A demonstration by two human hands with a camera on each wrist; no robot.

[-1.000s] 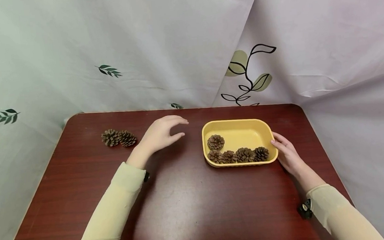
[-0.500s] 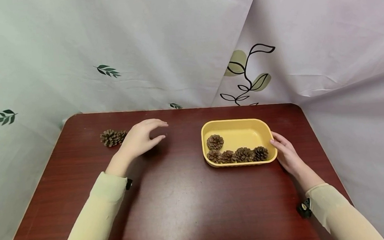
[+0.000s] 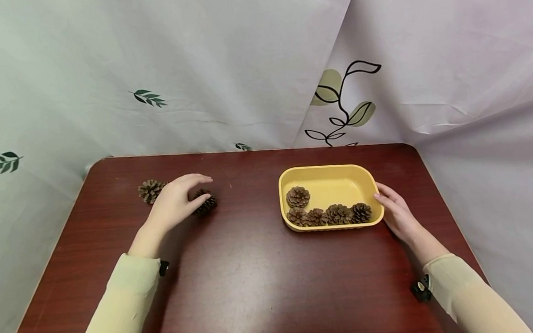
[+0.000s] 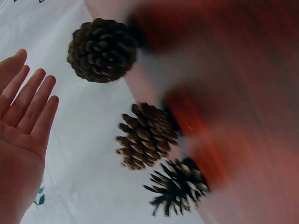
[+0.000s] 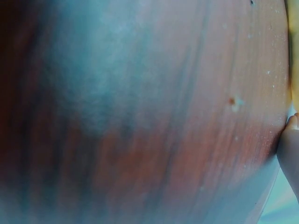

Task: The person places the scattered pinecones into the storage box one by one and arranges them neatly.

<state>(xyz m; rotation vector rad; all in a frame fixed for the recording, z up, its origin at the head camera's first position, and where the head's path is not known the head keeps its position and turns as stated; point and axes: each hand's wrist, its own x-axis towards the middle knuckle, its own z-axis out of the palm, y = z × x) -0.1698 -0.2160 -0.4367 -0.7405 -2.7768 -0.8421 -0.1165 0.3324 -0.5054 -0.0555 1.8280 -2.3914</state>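
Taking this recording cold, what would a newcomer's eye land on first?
Probably the bright yellow tray on the right half of the dark red table, with five pine cones inside and the right hand holding its right end. Next, the left hand toward the table's far left, near three loose pine cones, all visible in the left wrist view.

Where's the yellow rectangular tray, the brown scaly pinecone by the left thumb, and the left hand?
Yellow rectangular tray (image 3: pixel 331 195): head view, bare inside bottom.
Brown scaly pinecone (image 3: pixel 206 207): head view, near-side scales.
Left hand (image 3: pixel 170 203): head view, back of hand.
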